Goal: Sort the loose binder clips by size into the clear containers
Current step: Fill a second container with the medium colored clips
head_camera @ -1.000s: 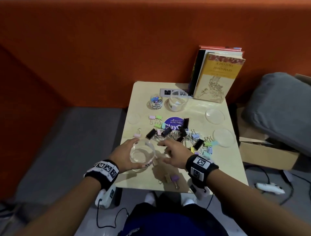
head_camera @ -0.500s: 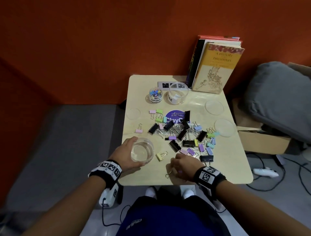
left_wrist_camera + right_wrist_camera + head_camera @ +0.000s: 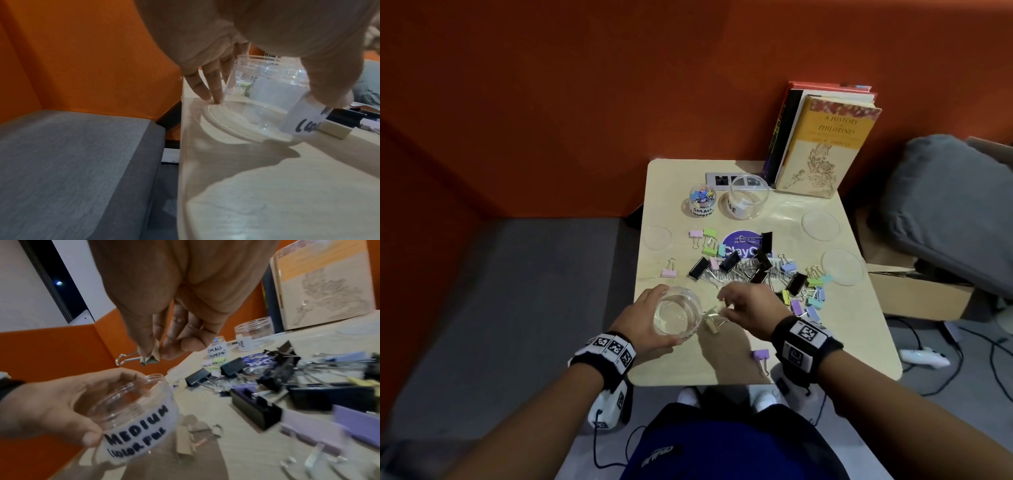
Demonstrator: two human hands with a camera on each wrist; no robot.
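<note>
At the table's near edge, I log my right hand [image 3: 164, 331] pinching a pale yellow metal binder clip [image 3: 149, 359] above the clear round plastic jar labelled MEDIUM [image 3: 131, 412], left hand [image 3: 643, 322] gripping that jar, loose coloured and black binder clips [image 3: 763, 270] beyond on the pale wooden table [image 3: 859, 335].

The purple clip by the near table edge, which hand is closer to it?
Right. The purple clip lies just below the right hand, beside its wrist; the left hand grips the medium jar farther to the left.

Orange wall [image 3: 585, 102] (dim light), grey floor [image 3: 500, 308], pale table [image 3: 859, 342].
</note>
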